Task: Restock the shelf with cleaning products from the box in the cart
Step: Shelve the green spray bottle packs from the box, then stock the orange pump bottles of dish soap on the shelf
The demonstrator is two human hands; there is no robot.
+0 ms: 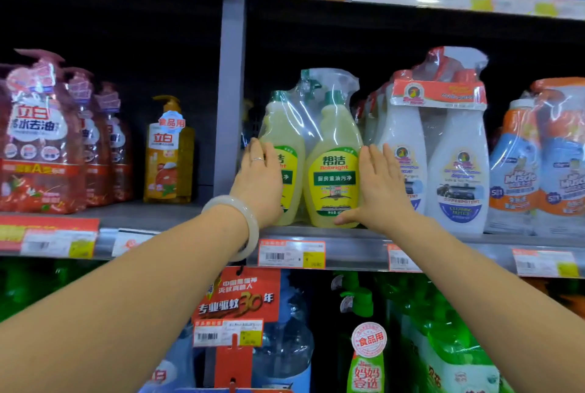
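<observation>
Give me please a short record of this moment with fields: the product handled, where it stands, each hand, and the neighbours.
product: yellow twin-pack, two bottles with green labels in clear wrap, one with a spray trigger
place: upright on the middle shelf, near its front edge
left hand: flat against the pack's left side, fingers straight, no closed grip
right hand: flat against the pack's right side, fingers straight
right neighbour: white spray twin-pack
left neighbour: grey shelf post, then an orange pump bottle

Red mosquito-repellent promo sign [240,294], hung beneath a barcode price tag [291,254]; orange dish-soap pump bottle [167,155], stood upright, leftward.
</observation>
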